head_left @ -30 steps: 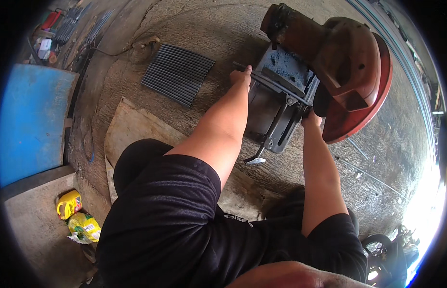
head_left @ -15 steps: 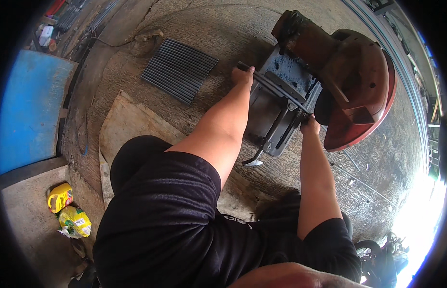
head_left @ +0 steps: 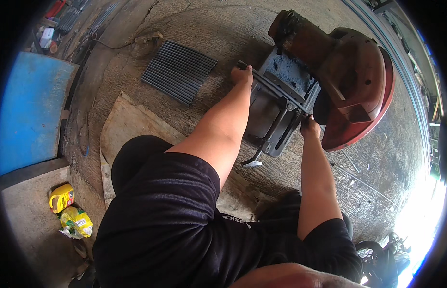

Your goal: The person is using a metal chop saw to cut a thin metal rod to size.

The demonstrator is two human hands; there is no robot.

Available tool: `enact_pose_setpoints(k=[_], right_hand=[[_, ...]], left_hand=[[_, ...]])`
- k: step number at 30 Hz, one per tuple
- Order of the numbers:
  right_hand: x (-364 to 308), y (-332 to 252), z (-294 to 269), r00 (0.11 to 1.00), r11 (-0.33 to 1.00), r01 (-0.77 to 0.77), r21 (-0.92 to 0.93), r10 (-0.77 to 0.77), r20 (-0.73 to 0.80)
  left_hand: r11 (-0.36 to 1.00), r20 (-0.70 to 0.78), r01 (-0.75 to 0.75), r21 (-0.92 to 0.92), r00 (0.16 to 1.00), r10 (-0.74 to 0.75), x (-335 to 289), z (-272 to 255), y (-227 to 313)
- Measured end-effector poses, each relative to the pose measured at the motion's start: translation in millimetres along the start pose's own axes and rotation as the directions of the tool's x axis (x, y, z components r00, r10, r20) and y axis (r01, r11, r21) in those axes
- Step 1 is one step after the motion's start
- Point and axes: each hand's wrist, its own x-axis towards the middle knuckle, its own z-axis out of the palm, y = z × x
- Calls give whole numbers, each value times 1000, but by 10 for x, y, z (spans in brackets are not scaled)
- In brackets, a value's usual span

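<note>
A chop saw (head_left: 355,72) with a reddish, worn guard stands on the ground in front of me. Dark metal rods (head_left: 273,87) lie side by side across its base, along the vise. My left hand (head_left: 242,75) is closed around their left end, which pokes out past the fingers. At the other end, close beside the cutting wheel, my right hand (head_left: 310,128) grips the rods, its fingertips partly hidden. Between my hands, the vise screw (head_left: 275,127) runs back toward me to a crank handle (head_left: 252,163).
Left of the saw, a flat row of cut rods (head_left: 179,72) lies on the rough floor. Cardboard (head_left: 132,120) spreads under my legs. A blue panel (head_left: 33,110), a yellow jug (head_left: 61,198) and a yellow bag (head_left: 77,222) are at far left. Long bars (head_left: 406,77) run along the right.
</note>
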Motion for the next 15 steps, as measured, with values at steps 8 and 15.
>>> enact_pose_setpoints(k=[8, 15], right_hand=[[279, 6, -122, 998, 991, 50, -126, -46, 32], [798, 150, -523, 444, -21, 814, -581, -622, 645]], left_hand=[[990, -62, -128, -53, 990, 125, 258, 101, -250], [971, 141, 18, -238, 990, 16, 124, -29, -103]])
